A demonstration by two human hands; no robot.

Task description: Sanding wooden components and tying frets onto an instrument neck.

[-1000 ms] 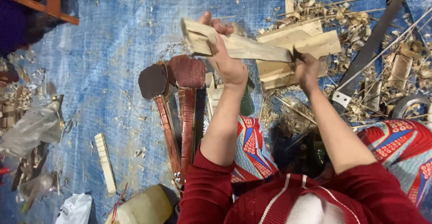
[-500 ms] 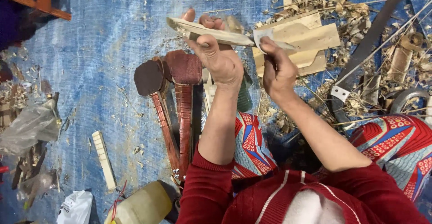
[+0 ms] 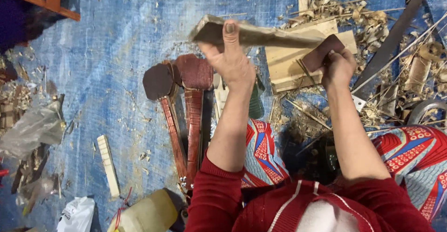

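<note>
The left hand (image 3: 230, 57) clamps a rough wooden piece (image 3: 256, 34) up off the blue tarp floor (image 3: 116, 73), thumb across it for steadiness, while the right hand (image 3: 337, 66) pinches brown sandpaper (image 3: 321, 52) against its far end.

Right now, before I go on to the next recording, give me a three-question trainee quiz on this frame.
1. True or false: the left hand grips the long wooden piece.
2. What does the right hand press against that piece? A) dark sanding sheet B) saw C) brush
3. What colour is the ground sheet?

Key: 1 true; 2 A; 3 blue.
</note>
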